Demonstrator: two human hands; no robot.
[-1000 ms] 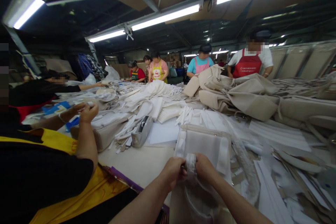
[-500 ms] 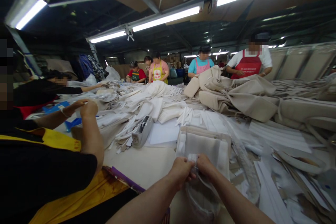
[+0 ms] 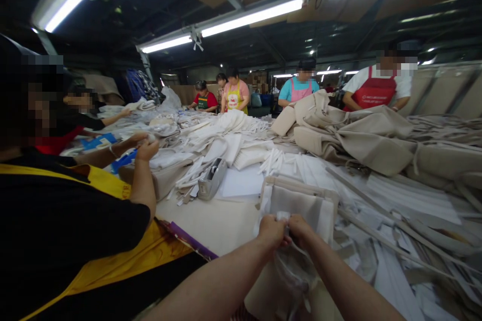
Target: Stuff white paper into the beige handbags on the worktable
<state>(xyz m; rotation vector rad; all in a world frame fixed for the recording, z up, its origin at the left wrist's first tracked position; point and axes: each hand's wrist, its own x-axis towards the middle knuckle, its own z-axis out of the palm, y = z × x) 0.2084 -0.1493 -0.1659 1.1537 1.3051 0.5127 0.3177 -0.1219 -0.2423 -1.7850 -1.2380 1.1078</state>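
The left hand and right hand are close together, both pinching a strap in see-through plastic. Past them, to the right, is a big heap of tan bags. A flat tan bag lies under the hands. To its left stands a small gray tape holder.

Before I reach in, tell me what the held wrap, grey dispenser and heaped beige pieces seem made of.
Held wrap: probably thin plastic film, glossy, as it is see-through with bright creases. Grey dispenser: likely hard plastic, smooth, from its rigid, crisp-edged body; painted metal is possible. Heaped beige pieces: perhaps imitation leather, matte, given their soft folds; or real leather.
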